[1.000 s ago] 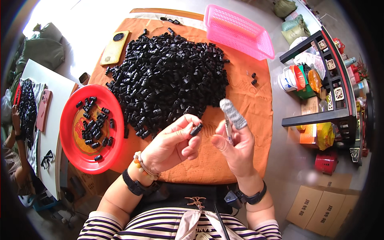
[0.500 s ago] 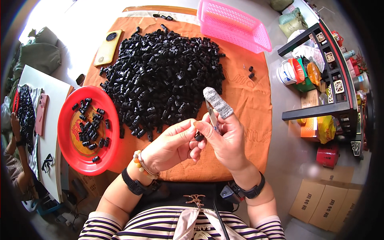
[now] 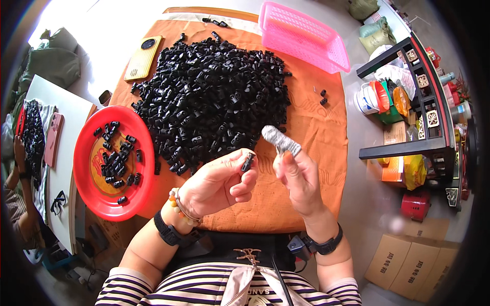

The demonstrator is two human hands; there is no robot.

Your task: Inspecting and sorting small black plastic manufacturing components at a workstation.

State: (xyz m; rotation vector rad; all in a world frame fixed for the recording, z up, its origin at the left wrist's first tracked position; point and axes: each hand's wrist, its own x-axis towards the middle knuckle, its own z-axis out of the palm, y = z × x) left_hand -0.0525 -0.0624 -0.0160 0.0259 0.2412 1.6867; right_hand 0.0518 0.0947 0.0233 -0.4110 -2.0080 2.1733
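My left hand pinches one small black cord lock between thumb and fingertips, over the near side of the table. To its right, my right hand is raised apart from it, fingers bent and thumb pressed in. A grey knitted cover sits on its index finger. Whatever that hand grips is mostly hidden behind the thumb. Beyond both hands lies a large heap of black cord locks. A red round plate on the left carries several more.
An orange cloth covers the table. A pink basket stands at the far right edge, a yellow phone at the far left. Two loose cord locks lie right of the heap. Left, another person's arm rests at a white table.
My hands have drawn apart. The right moved rightward, and the metal blade seen in it before is now mostly hidden. The left keeps the cord lock, now turned into view.
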